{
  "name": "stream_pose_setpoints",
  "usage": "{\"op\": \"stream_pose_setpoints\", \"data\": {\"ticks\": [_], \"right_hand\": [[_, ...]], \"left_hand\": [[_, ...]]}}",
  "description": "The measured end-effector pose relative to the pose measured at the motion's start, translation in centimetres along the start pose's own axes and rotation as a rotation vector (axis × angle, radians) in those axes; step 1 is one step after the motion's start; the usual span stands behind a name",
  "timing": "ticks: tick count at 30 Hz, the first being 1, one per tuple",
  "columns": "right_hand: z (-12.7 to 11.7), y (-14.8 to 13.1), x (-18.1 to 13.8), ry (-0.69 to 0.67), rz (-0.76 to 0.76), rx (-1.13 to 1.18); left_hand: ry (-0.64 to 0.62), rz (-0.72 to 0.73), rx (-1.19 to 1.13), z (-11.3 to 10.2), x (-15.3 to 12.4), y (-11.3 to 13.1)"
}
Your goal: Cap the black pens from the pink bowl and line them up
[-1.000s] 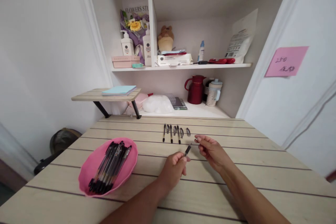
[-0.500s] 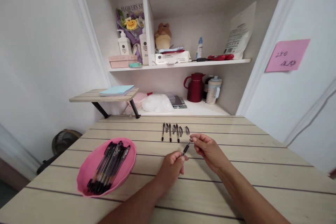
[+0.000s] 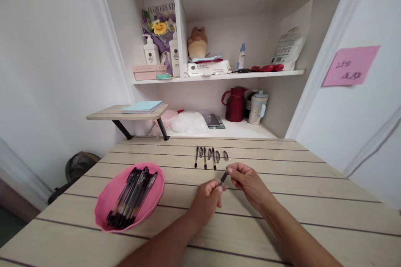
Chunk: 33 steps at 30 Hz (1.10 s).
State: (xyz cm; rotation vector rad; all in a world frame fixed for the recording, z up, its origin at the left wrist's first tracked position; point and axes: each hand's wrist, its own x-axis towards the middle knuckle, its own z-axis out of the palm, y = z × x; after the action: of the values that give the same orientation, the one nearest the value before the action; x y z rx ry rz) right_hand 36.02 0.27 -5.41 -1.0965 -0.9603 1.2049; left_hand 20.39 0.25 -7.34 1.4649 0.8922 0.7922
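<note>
My left hand (image 3: 207, 200) is closed around the barrel of a pen, its black grip section (image 3: 224, 177) pointing up and to the right. The thumb and forefinger of my right hand (image 3: 246, 179) pinch the tip end of this pen, covering the point. Beyond my hands, several black pens (image 3: 205, 158) lie in a row on the table. Small dark clear-looking pieces (image 3: 225, 155) lie beside them, one to the right of the last pen. To the left, a pink scalloped dish (image 3: 100, 212) holds a bundle of capped pens (image 3: 133, 196).
The slatted wooden table (image 3: 269, 225) meets a white shelf unit at the back. A small raised shelf (image 3: 109, 112) with blue paper (image 3: 140, 106) stands at the back left. A red jug (image 3: 235, 104) and a pale cup (image 3: 257, 108) stand on the lower shelf.
My right fingertips have closed in on the pen's tip, where a small gap and a tiny shiny part showed before. My left hand still grips the barrel. The view has shifted slightly.
</note>
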Motion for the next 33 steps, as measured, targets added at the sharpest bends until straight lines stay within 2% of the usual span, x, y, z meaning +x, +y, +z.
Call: {"op": "stream_pose_setpoints", "data": {"ticks": [12, 19, 33], "right_hand": [[0.2, -0.4, -0.4, -0.066, 0.002, 0.047], [-0.2, -0.6, -0.4, -0.098, 0.018, 0.150], [0.3, 0.4, -0.1, -0.047, -0.099, -0.019]], "left_hand": [[0.005, 0.092, 0.085, -0.1, -0.1, 0.0], [0.005, 0.081, 0.062, 0.0, -0.1, 0.0], [0.077, 0.138, 0.136, 0.1, -0.3, 0.4]]}}
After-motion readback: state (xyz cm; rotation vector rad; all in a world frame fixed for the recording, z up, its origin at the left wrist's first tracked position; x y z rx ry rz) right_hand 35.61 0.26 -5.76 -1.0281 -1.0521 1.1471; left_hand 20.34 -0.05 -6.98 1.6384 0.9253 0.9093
